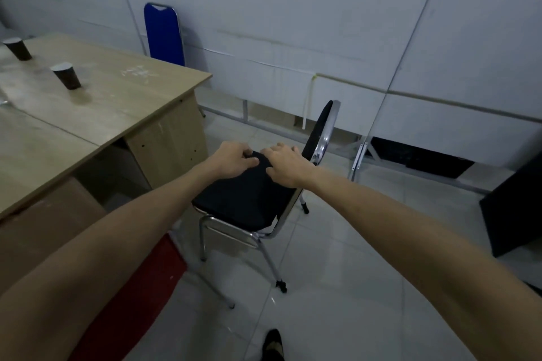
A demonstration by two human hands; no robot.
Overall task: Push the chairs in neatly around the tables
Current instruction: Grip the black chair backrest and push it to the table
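Note:
A black padded chair with a chrome frame stands on the tiled floor just right of the wooden table. Its seat faces the table and its backrest is on the far right side. My left hand curls over the far edge of the seat. Close beside it, my right hand lies on the seat near the backrest, fingers bent over the same edge. A blue chair stands behind the table's far corner, against the wall.
Two dark paper cups stand on the table. A red mat lies on the floor under the table's edge. A black panel leans at the right. My shoe shows at the bottom.

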